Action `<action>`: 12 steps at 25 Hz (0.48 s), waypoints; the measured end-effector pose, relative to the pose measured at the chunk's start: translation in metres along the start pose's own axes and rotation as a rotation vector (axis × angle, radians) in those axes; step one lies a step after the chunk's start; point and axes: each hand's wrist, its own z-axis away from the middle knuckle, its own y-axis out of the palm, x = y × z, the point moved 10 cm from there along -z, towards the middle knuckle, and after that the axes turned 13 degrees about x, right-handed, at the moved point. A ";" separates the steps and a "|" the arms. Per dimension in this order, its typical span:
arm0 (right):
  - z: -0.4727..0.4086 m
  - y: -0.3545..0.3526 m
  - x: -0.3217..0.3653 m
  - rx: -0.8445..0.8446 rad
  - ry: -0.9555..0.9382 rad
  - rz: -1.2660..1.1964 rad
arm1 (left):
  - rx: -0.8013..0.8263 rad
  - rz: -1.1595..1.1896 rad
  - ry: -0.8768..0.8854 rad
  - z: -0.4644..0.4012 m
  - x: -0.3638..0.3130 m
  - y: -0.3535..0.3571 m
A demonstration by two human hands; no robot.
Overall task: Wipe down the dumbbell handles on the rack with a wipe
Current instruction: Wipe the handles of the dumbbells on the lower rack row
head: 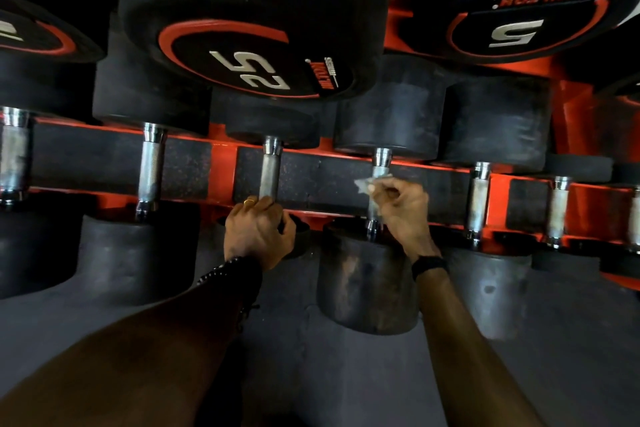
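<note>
Right hand [403, 215] curled in tight grip around wipe [372, 184] wrapped on dumbbell handle [380, 166].

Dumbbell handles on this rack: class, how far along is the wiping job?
Done: nothing shows for certain; no handle looks plainly cleaned. In hand: the right hand holds the wipe around one handle, while the left hand grips the near end of the next handle. Left: likely the handles to the right, which look smudged.

Red rack [223, 163] with black padded rails, black dumbbells [391, 121] side by side.
</note>
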 end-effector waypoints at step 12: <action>-0.024 -0.019 0.021 -0.258 -0.009 0.155 | -0.021 0.007 -0.022 -0.001 0.002 0.000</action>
